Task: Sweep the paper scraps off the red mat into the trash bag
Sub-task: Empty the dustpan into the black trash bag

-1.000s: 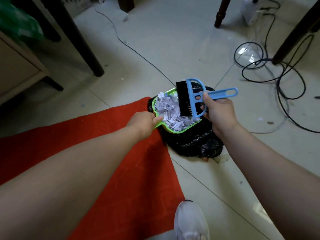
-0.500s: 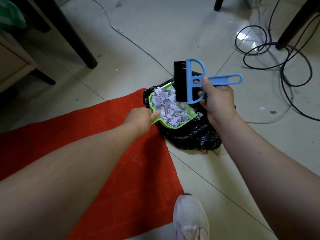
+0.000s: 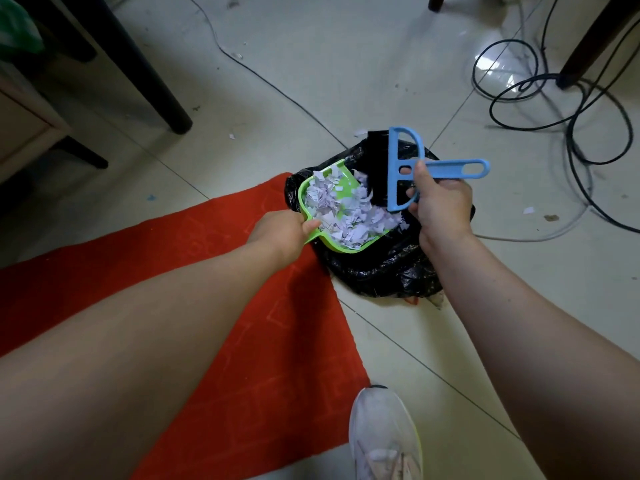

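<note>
Green plastic, the dustpan (image 3: 313, 192) sits over the mouth of the black trash bag (image 3: 381, 268), heaped with pale paper scraps (image 3: 343, 213); the left hand (image 3: 280, 232) grips its handle, fingers curled round it; the right hand (image 3: 441, 206) clamps the blue brush (image 3: 405, 168) by its handle, black bristles at the far edge of the pile; the bag lies on the tiled floor (image 3: 311, 81) touching the corner of the red mat (image 3: 242, 323); a few scraps lie loose on the tiles; a white shoe (image 3: 384, 434) stands beside the mat's near edge; black cables (image 3: 554, 109) coil well apart at the right.
</note>
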The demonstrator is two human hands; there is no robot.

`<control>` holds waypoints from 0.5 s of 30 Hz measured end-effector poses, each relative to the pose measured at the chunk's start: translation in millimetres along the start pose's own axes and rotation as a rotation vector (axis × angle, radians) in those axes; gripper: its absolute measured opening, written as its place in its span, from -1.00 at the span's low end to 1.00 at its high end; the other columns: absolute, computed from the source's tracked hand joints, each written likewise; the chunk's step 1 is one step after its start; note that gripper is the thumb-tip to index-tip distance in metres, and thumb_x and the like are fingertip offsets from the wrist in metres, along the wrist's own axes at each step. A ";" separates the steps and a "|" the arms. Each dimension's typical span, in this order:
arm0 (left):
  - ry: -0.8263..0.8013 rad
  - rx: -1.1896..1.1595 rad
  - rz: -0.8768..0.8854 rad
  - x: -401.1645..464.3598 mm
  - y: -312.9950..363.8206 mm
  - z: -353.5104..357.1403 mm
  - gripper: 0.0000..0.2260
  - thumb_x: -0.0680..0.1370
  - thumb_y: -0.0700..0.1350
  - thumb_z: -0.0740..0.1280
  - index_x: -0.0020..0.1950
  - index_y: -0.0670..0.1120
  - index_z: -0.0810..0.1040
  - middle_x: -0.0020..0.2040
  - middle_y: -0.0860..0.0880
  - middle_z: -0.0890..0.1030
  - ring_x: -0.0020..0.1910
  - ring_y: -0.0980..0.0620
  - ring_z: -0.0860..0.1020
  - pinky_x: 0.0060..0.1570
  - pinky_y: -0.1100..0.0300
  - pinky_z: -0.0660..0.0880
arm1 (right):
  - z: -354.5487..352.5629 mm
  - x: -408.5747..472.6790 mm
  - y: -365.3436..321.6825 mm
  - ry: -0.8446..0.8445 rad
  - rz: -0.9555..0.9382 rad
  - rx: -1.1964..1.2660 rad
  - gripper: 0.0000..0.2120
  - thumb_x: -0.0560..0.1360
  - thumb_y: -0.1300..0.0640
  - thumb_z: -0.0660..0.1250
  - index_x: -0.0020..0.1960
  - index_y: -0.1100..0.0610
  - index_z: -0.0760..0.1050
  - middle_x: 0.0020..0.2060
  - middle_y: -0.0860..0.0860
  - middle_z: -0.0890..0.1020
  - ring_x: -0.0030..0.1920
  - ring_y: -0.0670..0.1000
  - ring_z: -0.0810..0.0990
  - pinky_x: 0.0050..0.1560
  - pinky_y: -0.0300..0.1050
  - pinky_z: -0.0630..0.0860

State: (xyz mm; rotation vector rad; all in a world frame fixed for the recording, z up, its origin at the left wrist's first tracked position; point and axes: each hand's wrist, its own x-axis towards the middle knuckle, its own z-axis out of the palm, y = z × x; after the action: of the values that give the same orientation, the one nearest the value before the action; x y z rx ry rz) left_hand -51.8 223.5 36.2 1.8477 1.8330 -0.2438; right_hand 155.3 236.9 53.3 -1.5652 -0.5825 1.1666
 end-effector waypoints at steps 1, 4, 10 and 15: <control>-0.002 0.002 -0.001 -0.5 -0.4 0.3 -0.55 0.64 0.13 0.00 -0.35 -0.11 0.23 -0.39 -0.04 0.32 -0.41 0.02 0.27 -0.29 0.08 0.23 | 0.3 -0.5 -2.9 0.000 0.000 0.027 -0.79 0.54 0.09 0.32 -0.27 0.05 0.56 -0.23 -0.01 0.67 -0.34 -0.08 0.50 -0.30 -0.20 0.43; -0.004 -0.005 -0.004 -1.6 -1.0 1.2 -0.55 0.64 0.13 0.00 -0.34 -0.11 0.23 -0.39 -0.04 0.31 -0.39 -0.01 0.29 -0.29 0.08 0.25 | 7.1 -6.7 -7.4 -0.035 0.016 0.069 -0.74 0.53 0.07 0.34 -0.33 0.05 0.59 -0.29 0.01 0.64 -0.36 -0.07 0.46 -0.35 -0.20 0.41; 0.019 -0.012 0.010 -3.6 4.5 -1.1 -0.55 0.64 0.14 0.01 -0.34 -0.11 0.23 -0.38 -0.04 0.33 -0.40 0.02 0.28 -0.29 0.09 0.24 | 24.4 -23.8 6.4 -0.145 0.039 -0.012 -0.82 0.54 0.08 0.33 -0.23 0.06 0.56 -0.31 -0.01 0.60 -0.37 -0.10 0.48 -0.29 -0.19 0.45; 0.016 -0.008 0.008 -4.5 3.0 -2.4 -0.56 0.64 0.14 0.02 -0.34 -0.11 0.24 -0.38 -0.04 0.33 -0.40 0.03 0.29 -0.33 0.10 0.24 | 16.5 -18.0 10.5 -0.067 0.036 -0.076 -0.78 0.54 0.08 0.32 -0.19 0.20 0.55 -0.39 -0.04 0.54 -0.52 -0.24 0.50 -0.40 -0.31 0.43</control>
State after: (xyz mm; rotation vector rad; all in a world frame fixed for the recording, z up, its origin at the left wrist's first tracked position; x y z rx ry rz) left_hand -49.8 220.9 41.1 1.8561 1.8345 -0.2196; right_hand 131.2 225.9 50.9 -1.6114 -0.6520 1.2400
